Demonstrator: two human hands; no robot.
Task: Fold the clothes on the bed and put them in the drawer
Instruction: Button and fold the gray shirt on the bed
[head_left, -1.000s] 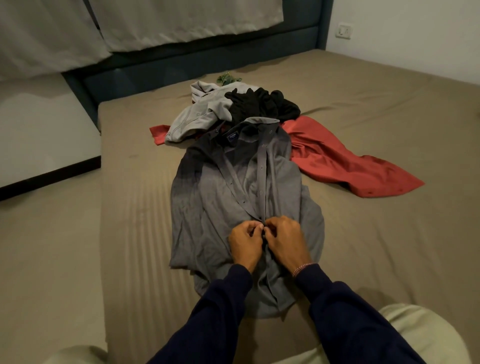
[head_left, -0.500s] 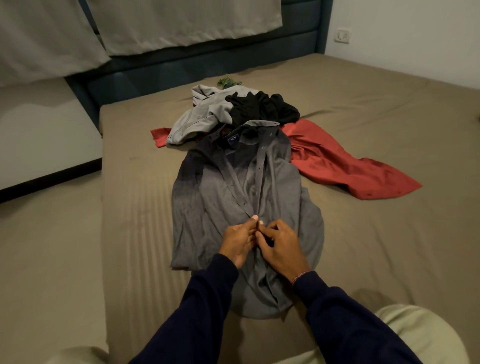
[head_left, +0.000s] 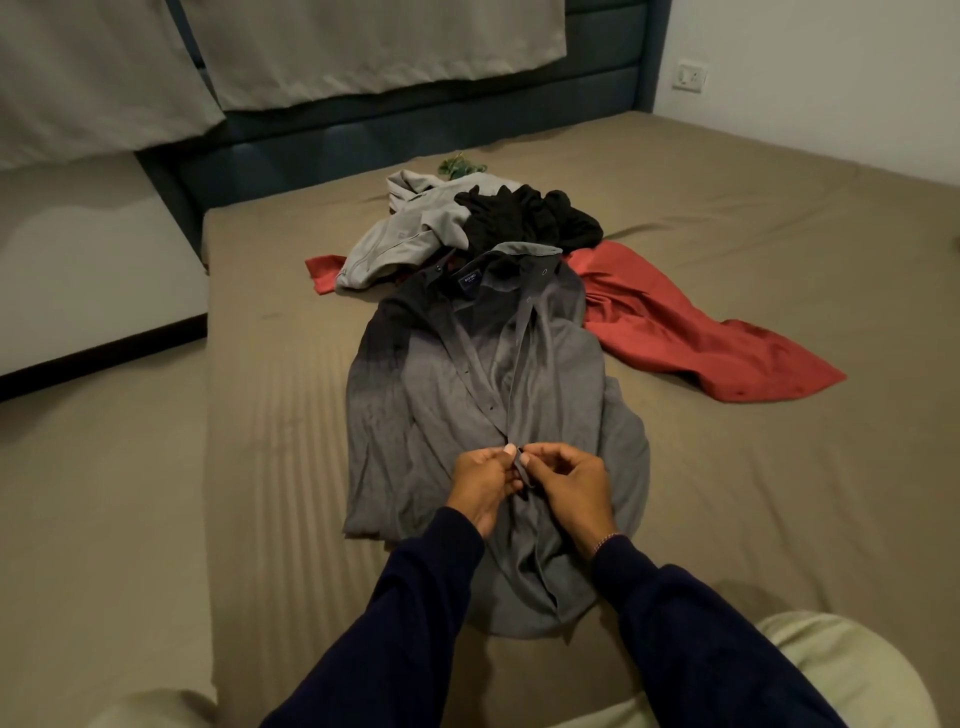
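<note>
Head view: grey button-front cotton shirt (head_left: 483, 395) spread flat on olive-brown bed sheet (head_left: 753, 493), left hand (head_left: 483, 480) and right hand (head_left: 569, 483) fingers pinching its placket together mid-front, crumpled clothes beyond the collar, dark blue padded headboard (head_left: 415, 130), pale curtains above.

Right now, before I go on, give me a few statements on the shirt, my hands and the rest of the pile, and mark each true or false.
1. Both hands pinch the front placket of the grey shirt. True: the left hand and right hand meet at its middle.
2. The grey shirt is already folded. False: it lies spread out, collar toward the headboard.
3. The red garment lies to the right of the grey shirt. True.
4. The black garment is in the left hand. False: it sits on the pile beyond the collar.
5. A drawer is in view. False: none shows.
</note>
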